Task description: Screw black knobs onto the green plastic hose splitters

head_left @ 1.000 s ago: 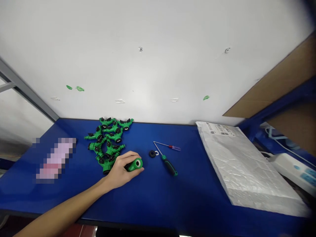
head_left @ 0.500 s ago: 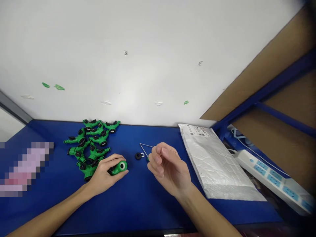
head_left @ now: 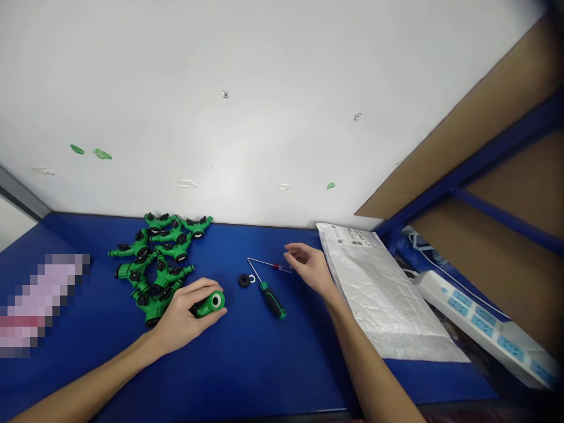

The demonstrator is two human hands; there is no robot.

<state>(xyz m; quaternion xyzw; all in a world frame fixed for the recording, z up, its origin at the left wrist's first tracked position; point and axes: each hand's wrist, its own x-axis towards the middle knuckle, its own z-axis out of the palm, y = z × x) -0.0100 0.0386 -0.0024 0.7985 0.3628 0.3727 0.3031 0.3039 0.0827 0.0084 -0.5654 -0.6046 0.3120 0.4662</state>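
Observation:
My left hand [head_left: 183, 314] is closed around a green hose connector [head_left: 210, 304], whose round open end with a white inner ring faces up at me. My right hand [head_left: 311, 269] has its fingers apart and curved beside the clear handle of a small red-collared screwdriver [head_left: 282, 268]; whether it touches the handle is unclear. A second screwdriver with a green and black handle [head_left: 273, 300] lies below, its tip meeting the small one's tip. Left of them rest a black ring [head_left: 244, 281] and a small white ring [head_left: 252, 279].
Several green hose splitters with black valve levers [head_left: 170, 273] are heaped on the blue table [head_left: 247, 370] at the left. A silvery bubble mailer [head_left: 374, 288] lies at the right, with a white power strip [head_left: 476, 323] beyond it. A white wall [head_left: 273, 117] rises behind.
My right hand has moved right and away from me, its fingers opening, which uncovers both screwdrivers. My left hand still grips the hose connector in nearly the same place.

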